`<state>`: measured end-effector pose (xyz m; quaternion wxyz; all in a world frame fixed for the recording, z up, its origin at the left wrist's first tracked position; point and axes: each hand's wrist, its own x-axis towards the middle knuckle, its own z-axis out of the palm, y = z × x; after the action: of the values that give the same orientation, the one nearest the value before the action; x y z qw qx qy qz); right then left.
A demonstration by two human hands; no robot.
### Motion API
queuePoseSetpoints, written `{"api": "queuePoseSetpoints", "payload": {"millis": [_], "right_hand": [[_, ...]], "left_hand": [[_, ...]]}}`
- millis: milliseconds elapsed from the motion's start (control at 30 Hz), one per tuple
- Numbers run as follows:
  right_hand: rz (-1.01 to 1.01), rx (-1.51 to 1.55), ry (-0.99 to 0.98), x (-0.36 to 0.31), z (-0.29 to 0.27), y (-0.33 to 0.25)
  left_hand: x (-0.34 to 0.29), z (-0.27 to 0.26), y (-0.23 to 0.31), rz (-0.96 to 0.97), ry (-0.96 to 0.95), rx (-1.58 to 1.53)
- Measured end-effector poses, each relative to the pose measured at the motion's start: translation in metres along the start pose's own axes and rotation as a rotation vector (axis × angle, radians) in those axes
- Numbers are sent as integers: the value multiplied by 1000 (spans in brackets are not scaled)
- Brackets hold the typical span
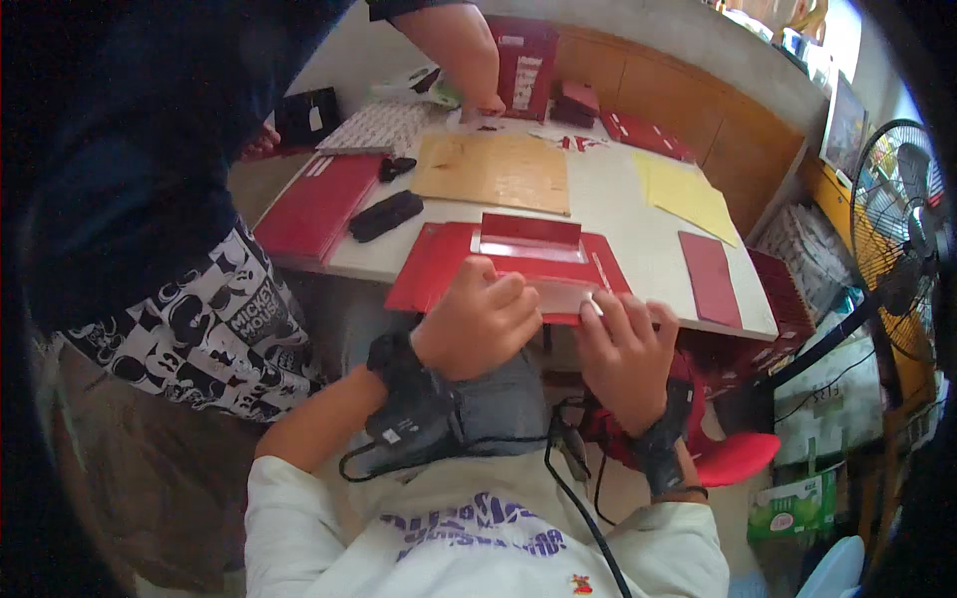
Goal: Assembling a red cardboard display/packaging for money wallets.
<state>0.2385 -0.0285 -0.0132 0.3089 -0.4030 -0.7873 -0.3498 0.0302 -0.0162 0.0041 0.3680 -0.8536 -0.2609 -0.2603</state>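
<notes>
At the far left I saw a co-worker [150, 189] in a dark top, standing beside the table [613, 224], an arm [459, 45] stretched over its far side. A dark red stack [321, 211] lay along the table's left edge, with a pale patterned stack [377, 126] farther back and a black pouch [387, 216] to its right. A wooden board [493, 171] lay flat in the middle, and a tall red box [523, 68] stood beyond it.

Nearer, at the table's near edge, lay a red folder [424, 261] with a flap [531, 234] raised on it. The seated person's left hand [478, 321] was at its near edge, fingers curled inward; I couldn't tell what, if anything, they gripped. To the right, the right hand [628, 349] bent its fingers over the same edge, a small white piece [596, 307] at the fingertips; whether it was pinched I couldn't tell.

Farther right lay yellow sheets [688, 196], with a narrow red card [710, 279] nearer, and a black fan [902, 229] stood beyond the table's right side.
</notes>
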Motion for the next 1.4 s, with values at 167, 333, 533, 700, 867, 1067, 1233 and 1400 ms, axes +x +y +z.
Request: {"api": "queuePoseSetpoints", "payload": {"millis": [167, 333, 533, 700, 867, 1067, 1233, 1400], "right_hand": [[-62, -8, 17, -7, 0, -3], [-196, 183, -3, -1, 5, 0], [-166, 316, -3, -6, 14, 17], [-178, 365, 2, 1, 22, 10], [-250, 414, -28, 13, 26, -3], [-199, 441, -27, 13, 32, -1], [-194, 383, 17, 9, 35, 0], [-284, 206, 45, 2, 27, 14]], "left_hand": [[-6, 2, 3, 5, 23, -45], [-9, -3, 0, 34, -3, -70], [-29, 1, -9, -47, 5, -21], [-31, 1, -12, -36, -84, -38], [-25, 3, -8, 20, -109, -37], [-38, 7, -22, -49, -127, -61], [-38, 9, -25, -82, -126, -50], [-35, 3, -28, -115, -71, -85]]}}
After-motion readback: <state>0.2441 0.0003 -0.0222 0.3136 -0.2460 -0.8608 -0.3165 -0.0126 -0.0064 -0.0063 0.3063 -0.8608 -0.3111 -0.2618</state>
